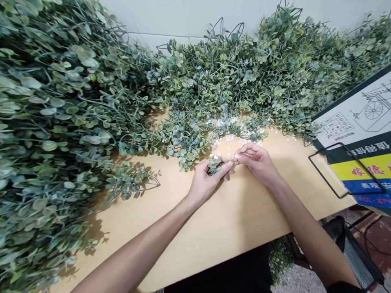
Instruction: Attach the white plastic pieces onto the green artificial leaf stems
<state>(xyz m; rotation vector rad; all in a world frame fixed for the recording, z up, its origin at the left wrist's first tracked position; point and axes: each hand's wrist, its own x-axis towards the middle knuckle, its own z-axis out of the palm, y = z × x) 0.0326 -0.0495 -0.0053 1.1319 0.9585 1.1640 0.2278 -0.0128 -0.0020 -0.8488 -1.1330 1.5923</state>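
My left hand [207, 179] is closed around a small sprig of green artificial leaves [214, 164] just above the wooden table [220, 228]. My right hand [258, 160] pinches something tiny and white at the tip of that sprig, fingertips meeting the left thumb. Small white flower pieces [227, 138] lie scattered on the table just beyond both hands, at the edge of the foliage.
Heaps of artificial leafy vines [61, 122] cover the left side and back of the table up to the wall. A printed cardboard box [360, 134] with a black wire frame [345, 171] sits at the right. A black mesh chair [351, 252] shows below the table's right edge.
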